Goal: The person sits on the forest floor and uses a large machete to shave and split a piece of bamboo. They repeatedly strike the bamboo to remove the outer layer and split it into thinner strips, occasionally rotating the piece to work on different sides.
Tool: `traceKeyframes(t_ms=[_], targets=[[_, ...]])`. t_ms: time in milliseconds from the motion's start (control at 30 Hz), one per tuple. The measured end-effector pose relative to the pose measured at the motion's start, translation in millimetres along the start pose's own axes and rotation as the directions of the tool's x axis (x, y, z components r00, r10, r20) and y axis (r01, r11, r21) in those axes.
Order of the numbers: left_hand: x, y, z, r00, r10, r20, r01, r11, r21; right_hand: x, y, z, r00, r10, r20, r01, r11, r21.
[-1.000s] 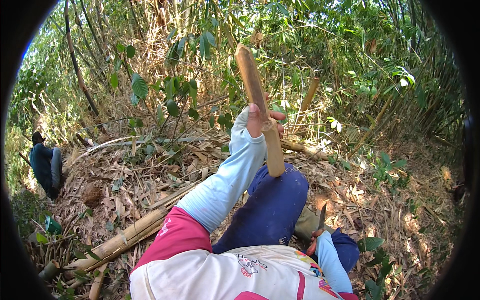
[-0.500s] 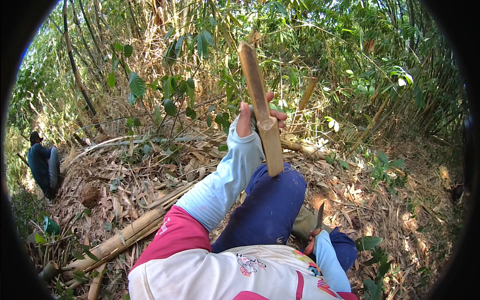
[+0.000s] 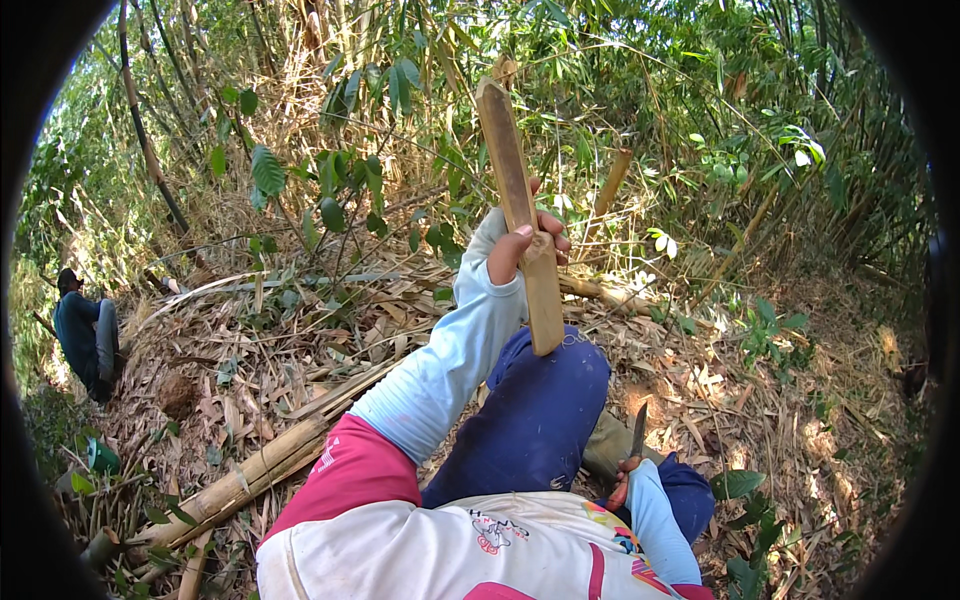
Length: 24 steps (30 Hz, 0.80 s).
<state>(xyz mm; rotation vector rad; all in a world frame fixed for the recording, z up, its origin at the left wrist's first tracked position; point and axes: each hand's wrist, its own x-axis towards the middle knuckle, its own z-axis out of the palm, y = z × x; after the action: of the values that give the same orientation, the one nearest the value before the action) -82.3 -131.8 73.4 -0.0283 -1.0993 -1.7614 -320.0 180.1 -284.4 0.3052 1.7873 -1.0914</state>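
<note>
Raised in front of me, my left hand (image 3: 515, 245) is closed round the middle of a split bamboo piece (image 3: 512, 165). The piece stands nearly upright, its inner hollow face and a node showing, its top end cut to a blunt point. Its lower end meets my bent knee (image 3: 570, 385) in blue trousers, or hangs just in front of it; I cannot tell which. Low on the right, my right hand (image 3: 622, 483) grips a knife (image 3: 639, 430) with the blade pointing up. The knife's handle is mostly hidden by my fingers.
A long bamboo pole (image 3: 250, 478) lies across the leaf litter at lower left. Farther left a person (image 3: 85, 335) in dark clothing sits near a green container (image 3: 102, 456). Leafy saplings (image 3: 335, 190) and dense bamboo (image 3: 780, 120) stand ahead.
My left thumb has come down across the edge of the bamboo piece, and the piece has turned slightly. My right hand and the knife have stayed in place.
</note>
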Motion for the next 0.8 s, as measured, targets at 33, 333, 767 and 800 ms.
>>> traceKeyframes(t_ms=[33, 333, 767, 800], targets=[[-1.2, 0.1, 4.0, 1.0, 0.009, 0.002, -0.009, 1.0, -0.001, 5.8, -0.1, -4.1, 1.0, 0.001, 0.02, -0.001, 1.0, -0.022], [-12.1, -10.6, 12.2, 0.999, 0.038, 0.016, -0.04, 0.98, 0.194, -37.5, -1.2, 9.1, 0.975, -0.223, -0.009, 0.222, 0.974, -0.041], [-20.9, -6.7, 35.5, 0.809, -0.516, 0.282, 0.492, 0.856, 0.155, -215.5, -126.8, 23.3, 0.202, -0.971, -0.127, 0.97, 0.216, -0.11], [-24.4, -9.0, 42.1, 0.784, -0.546, 0.295, 0.527, 0.837, 0.148, -223.6, -139.9, 16.8, 0.251, -0.957, -0.145, 0.956, 0.269, -0.119]])
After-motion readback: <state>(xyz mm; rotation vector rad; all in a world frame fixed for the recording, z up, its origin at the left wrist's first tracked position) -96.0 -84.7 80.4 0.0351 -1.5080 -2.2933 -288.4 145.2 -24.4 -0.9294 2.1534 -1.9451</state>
